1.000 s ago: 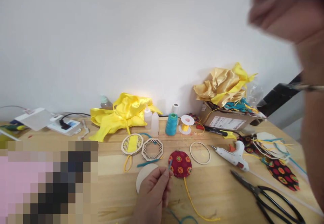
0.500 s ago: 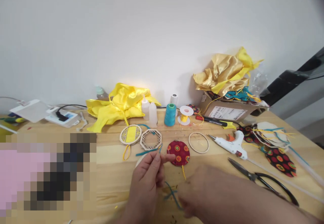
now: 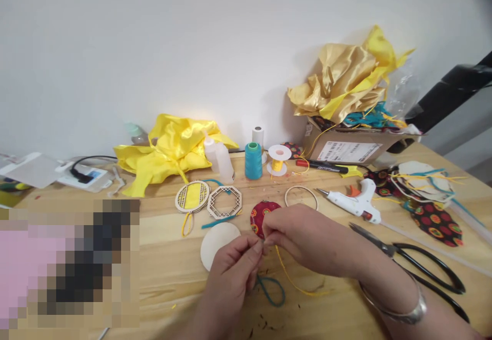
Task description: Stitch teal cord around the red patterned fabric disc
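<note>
Looking down through the head camera, I see the pale wooden table (image 3: pixel 346 304) carrying everything. The crumpled yellow satin cloth (image 3: pixel 169 147) and the cardboard box stuffed with gold fabric (image 3: pixel 353 150) sit at the back by the wall, which I judge leaves the front edge free for fine work. The long black scissors (image 3: pixel 418 263) and the white hot-glue gun (image 3: pixel 353 201) lie to the right of the right hand (image 3: pixel 307 237), near enough to reach, I think. That hand and the left hand (image 3: pixel 230 278) are together at front centre, fingertips touching. The left is pinched on the thin teal cord (image 3: pixel 271 291). The right is pinched closed at the same spot, though I cannot tell which strand it grips. The tight two-handed pinch suits something this fine. The round red patterned fabric disc (image 3: pixel 259 212) lies just behind the fingertips, partly under the right knuckles, with the plain round wooden disc (image 3: pixel 217 237) beside it, just behind the left hand. The teal cord loops on the table below the pinch, and a thin yellow cord (image 3: pixel 292 281) trails out from under the right hand.
</note>
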A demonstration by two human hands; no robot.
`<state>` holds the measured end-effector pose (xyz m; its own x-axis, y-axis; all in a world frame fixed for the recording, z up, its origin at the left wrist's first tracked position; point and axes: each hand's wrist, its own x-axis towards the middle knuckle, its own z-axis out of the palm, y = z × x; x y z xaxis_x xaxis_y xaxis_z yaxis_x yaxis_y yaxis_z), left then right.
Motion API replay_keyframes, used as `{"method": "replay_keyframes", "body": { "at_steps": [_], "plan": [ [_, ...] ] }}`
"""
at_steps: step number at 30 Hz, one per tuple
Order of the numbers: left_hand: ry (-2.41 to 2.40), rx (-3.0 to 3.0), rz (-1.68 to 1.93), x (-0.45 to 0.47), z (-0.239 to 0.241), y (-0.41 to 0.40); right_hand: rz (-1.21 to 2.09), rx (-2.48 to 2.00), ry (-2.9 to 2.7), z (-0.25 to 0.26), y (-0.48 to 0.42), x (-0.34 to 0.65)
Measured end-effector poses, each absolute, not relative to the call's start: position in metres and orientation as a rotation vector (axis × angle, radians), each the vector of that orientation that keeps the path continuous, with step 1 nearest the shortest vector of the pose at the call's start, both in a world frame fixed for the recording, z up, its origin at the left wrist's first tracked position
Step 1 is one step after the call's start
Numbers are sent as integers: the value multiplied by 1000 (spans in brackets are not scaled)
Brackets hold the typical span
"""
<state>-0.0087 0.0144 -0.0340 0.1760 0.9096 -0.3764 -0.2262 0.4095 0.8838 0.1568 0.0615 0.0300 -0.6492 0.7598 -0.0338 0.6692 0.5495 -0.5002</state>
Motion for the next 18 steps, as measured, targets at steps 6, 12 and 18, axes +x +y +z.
{"method": "replay_keyframes", "body": {
  "at_steps": [6, 12, 18],
  "plan": [
    [1156, 823, 983, -9, -36, 13, 896, -1271, -2427, 26, 69, 156],
    [1213, 862, 1043, -10, -32, 13, 1021, -1501, -1860, 13, 82, 155],
    [1310, 960, 1097, -12, -27, 14, 1532, -1385, -1658, 6, 88, 150]
  ]
}}
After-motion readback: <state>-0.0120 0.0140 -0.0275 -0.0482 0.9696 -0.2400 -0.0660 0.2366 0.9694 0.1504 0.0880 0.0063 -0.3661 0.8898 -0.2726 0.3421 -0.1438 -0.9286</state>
